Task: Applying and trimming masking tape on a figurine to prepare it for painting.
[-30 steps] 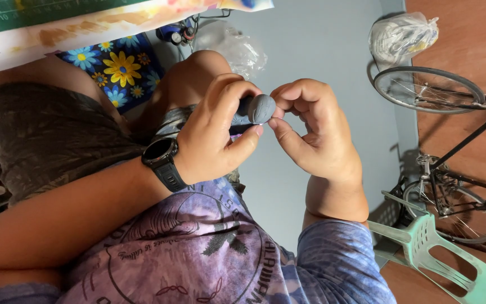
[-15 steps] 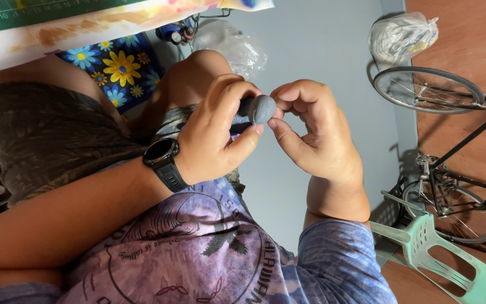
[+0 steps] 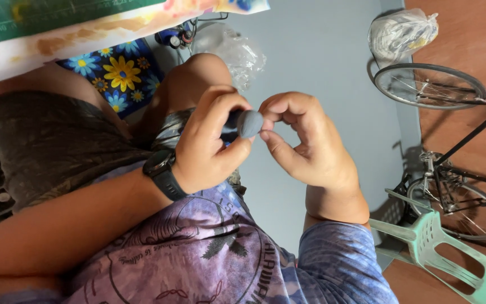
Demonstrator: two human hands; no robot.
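Pinching one grey clay ball (image 3: 250, 123): left hand (image 3: 212, 143), right hand (image 3: 305, 141); one bicycle (image 3: 451, 146), one green chair (image 3: 451, 253).

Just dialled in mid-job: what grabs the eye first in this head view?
At centre, the left hand and right hand meet around a small grey-blue lump, pinched between their fingertips above the lap. A black wristwatch sits on the left wrist. To the right, a bicycle stands beside a pale green plastic chair.
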